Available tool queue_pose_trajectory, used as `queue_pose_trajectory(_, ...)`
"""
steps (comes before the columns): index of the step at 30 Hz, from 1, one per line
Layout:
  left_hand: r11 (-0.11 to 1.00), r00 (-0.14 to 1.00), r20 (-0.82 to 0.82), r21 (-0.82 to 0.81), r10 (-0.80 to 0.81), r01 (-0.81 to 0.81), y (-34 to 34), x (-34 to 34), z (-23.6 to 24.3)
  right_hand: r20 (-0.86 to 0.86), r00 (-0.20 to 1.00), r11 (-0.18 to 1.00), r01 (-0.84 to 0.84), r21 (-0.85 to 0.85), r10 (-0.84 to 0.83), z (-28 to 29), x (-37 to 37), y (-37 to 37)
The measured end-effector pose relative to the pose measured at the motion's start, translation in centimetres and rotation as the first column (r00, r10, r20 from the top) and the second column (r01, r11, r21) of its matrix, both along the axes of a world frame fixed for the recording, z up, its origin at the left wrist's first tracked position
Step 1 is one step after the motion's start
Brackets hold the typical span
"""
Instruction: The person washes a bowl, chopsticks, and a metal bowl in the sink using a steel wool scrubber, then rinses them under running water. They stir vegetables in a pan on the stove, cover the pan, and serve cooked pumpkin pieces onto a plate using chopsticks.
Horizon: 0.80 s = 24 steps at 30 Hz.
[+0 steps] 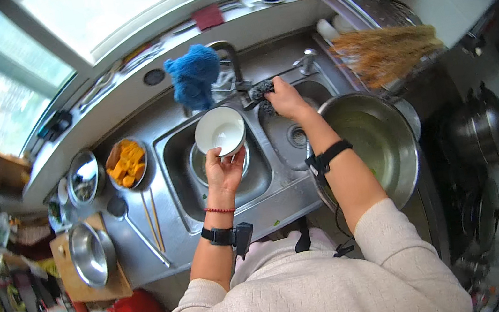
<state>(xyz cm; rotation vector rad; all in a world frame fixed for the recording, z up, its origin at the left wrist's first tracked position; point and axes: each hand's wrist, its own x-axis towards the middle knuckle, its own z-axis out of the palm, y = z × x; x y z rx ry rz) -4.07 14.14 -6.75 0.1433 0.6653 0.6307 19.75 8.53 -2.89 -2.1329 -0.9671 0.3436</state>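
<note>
Two bare hands worked over a double-basin stainless-steel sink [177,183] at the centre of the frame. The left hand [226,171] gripped one round, glossy white bowl [219,128] at its near rim, fingers pinching the edge. The right hand [287,98], just right of centre, closed its fingers on one fuzzy, dark grey scrubber [262,91] beside the curved dark metal faucet [234,61]; the fingertips could not be clearly told apart.

The white bowl hung above the left basin, its mouth tilted toward the camera, its inside plain and pale with a bright glare. Below it, partly hidden, one round metal bowl [198,171] sat in that basin. The scrubber looked shaggy and mottled with paler flecks.

One fluffy blue cloth [193,74] hung near the faucet at upper centre. One large, round stainless-steel pot [382,136] stood right of the sink. At left of the frame were one round dish of orange chunks [126,165], one dark-headed ladle with a silver handle [142,235] and two slender wooden chopsticks [156,221]. One bundled straw brush [379,49] lay at upper right. One red beaded bracelet [219,210] circled the left wrist.
</note>
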Motion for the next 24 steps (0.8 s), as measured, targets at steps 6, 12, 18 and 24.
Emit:
queue_pose_trajectory(6,0.992,0.998,-0.038,0.118,0.046,-0.041,3.6,-2.7,-0.6,0.05,0.993,0.953,-0.092,-0.289,0.111,-5.4,1.1,5.1)
queue_pose_trajectory(12,0.989,1.0,-0.021,0.148,0.023,-0.019,6.6,-2.9,-1.2,0.078,0.994,0.95,-0.051,-0.309,0.079,-6.6,0.2,5.0)
queue_pose_trajectory(18,0.986,0.999,-0.028,0.163,0.029,-0.024,7.5,-3.0,-1.0,0.065,0.992,0.919,-0.077,-0.388,0.111,-6.4,-0.1,4.4)
queue_pose_trajectory(24,0.992,0.999,-0.034,0.125,0.025,-0.021,8.3,-3.6,-1.9,0.073,0.99,0.93,-0.088,-0.358,0.122,-6.6,-1.2,4.0)
